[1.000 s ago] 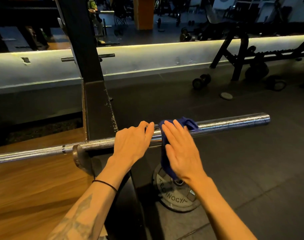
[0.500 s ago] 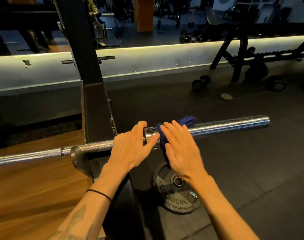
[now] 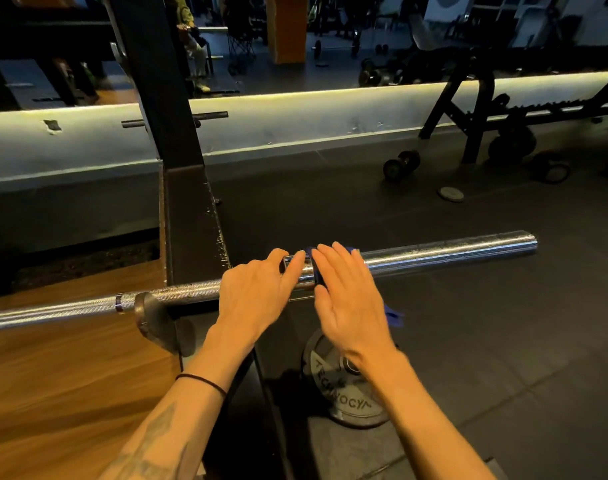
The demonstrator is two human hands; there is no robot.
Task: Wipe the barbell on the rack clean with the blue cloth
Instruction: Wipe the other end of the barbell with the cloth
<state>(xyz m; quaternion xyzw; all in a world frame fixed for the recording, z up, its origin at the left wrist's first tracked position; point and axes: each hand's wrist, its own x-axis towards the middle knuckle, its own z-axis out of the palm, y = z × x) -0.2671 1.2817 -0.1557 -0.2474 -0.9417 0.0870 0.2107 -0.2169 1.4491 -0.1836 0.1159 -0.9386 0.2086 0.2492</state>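
Nearest the camera, a weight plate (image 3: 344, 393) lay flat on the dark rubber floor (image 3: 486, 341), partly hidden beneath the right forearm. Above it, the right hand (image 3: 347, 299) lay flat with straight fingers, pressing the blue cloth (image 3: 392, 315) against the barbell (image 3: 451, 251); only small edges of the cloth showed, one past the fingertips and one below the outer edge of the palm. Just beside it, the left hand (image 3: 257, 292) curled over the bar at the collar, thumb lying along the chrome, gripping it to steady it. The bar rested in the J-hook (image 3: 153, 320) of the black rack upright (image 3: 188, 209), with its sleeve running out to the right and its knurled shaft to the left over the wooden platform (image 3: 63, 393).

Judging by this, the wiping step was under way at the inner end of the sleeve. The next move probably called for firm pressure while the cloth slid outward along the sleeve, the left hand keeping the bar from rolling.

Farther off, a dumbbell (image 3: 401, 164) and a small disc (image 3: 451, 194) lay on the floor before a lit wall ledge (image 3: 295, 112).
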